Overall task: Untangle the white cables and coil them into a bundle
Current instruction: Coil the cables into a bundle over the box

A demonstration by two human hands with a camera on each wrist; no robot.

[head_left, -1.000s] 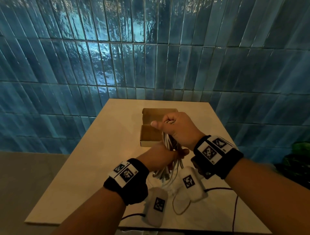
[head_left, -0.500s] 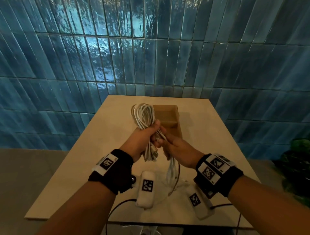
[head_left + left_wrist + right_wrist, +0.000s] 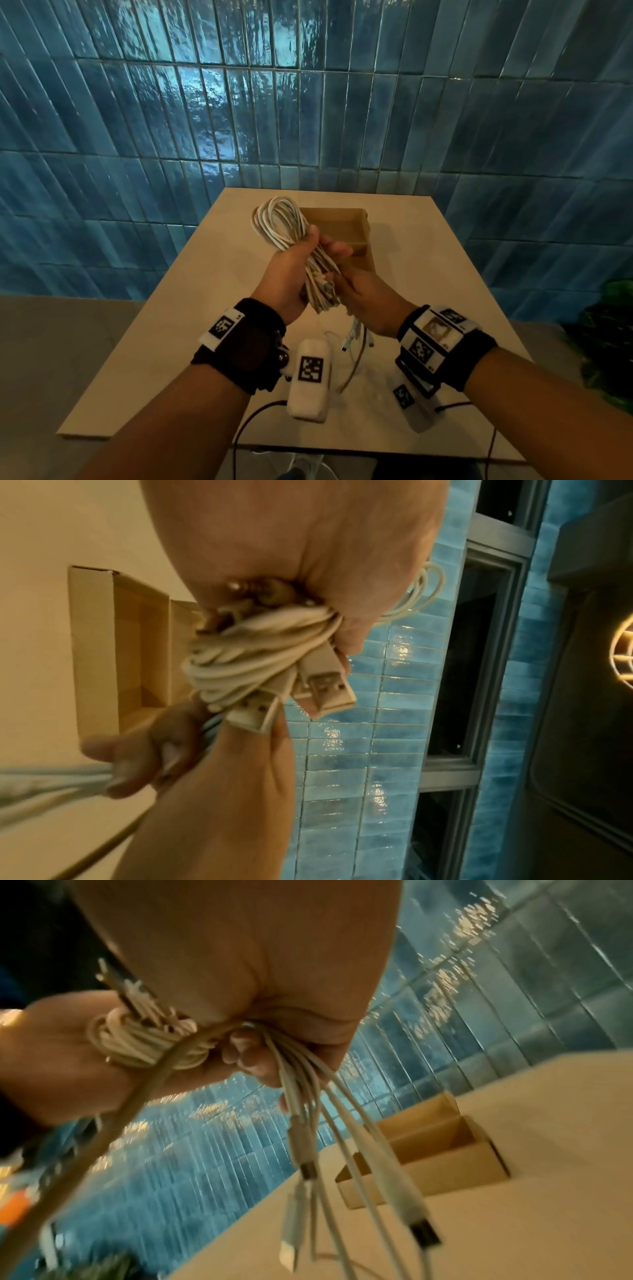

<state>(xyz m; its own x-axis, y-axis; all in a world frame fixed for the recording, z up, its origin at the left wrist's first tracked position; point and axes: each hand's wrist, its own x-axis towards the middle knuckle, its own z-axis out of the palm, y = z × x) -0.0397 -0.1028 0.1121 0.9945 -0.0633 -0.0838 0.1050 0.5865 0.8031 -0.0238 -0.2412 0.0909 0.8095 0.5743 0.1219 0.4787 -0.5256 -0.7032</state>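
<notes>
My left hand [image 3: 294,270] grips a coiled bundle of white cables [image 3: 281,222] above the table; the loops stick out past its fingers. In the left wrist view the wound cables [image 3: 253,658] and two USB plugs [image 3: 325,688] poke out under the palm. My right hand [image 3: 363,298] is just right of the bundle and holds several loose cable tails [image 3: 329,1123], whose connector ends [image 3: 352,339] hang down toward the table. One tail [image 3: 147,1091] runs across from the wound coil [image 3: 137,1039] into the right hand.
An open brown cardboard box [image 3: 352,219] sits on the beige table [image 3: 428,267] just beyond the hands. A blue tiled wall [image 3: 308,102] stands behind. Dark wires run off the table's near edge. Something green [image 3: 613,329] lies at the right.
The left hand has raised the coil so its loops stand up and forward. The right hand came off the top of the bundle, dropped to its right side and now holds the hanging tails.
</notes>
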